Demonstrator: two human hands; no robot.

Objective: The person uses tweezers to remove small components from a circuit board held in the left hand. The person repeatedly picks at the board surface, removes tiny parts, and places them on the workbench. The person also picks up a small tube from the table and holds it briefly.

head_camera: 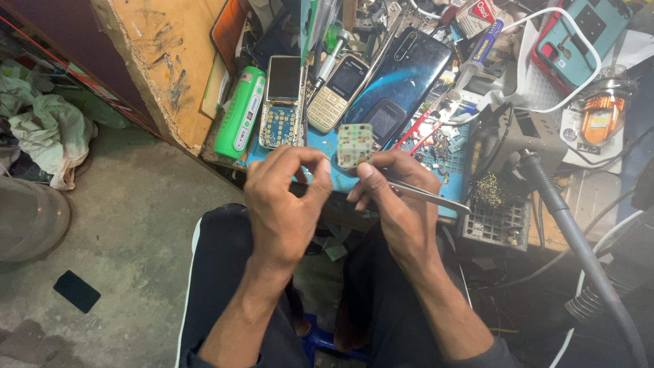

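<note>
Mid-frame, the right hand (398,197) pinched a small keypad board (355,145) by its lower edge, tweezers (426,195) tucked in; light, stiff, likely fragile. The left hand's (286,197) grip curled shut, apparently empty.

Count — two hands: left hand (283,197) and right hand (395,197), together pinching one small keypad piece (355,145), the right also carrying one pair of tweezers (429,196). Phones on the bench toward 12 o'clock — four: one opened phone with bare keypad board (282,102), one gold keypad phone (338,84), one small dark phone (385,121), one large dark smartphone (409,68). Singles: one green cylinder (240,113) at 11 o'clock, one blue work mat (446,160) at 1 o'clock, one dark rectangle on the floor (76,291) at 8 o'clock.
</note>
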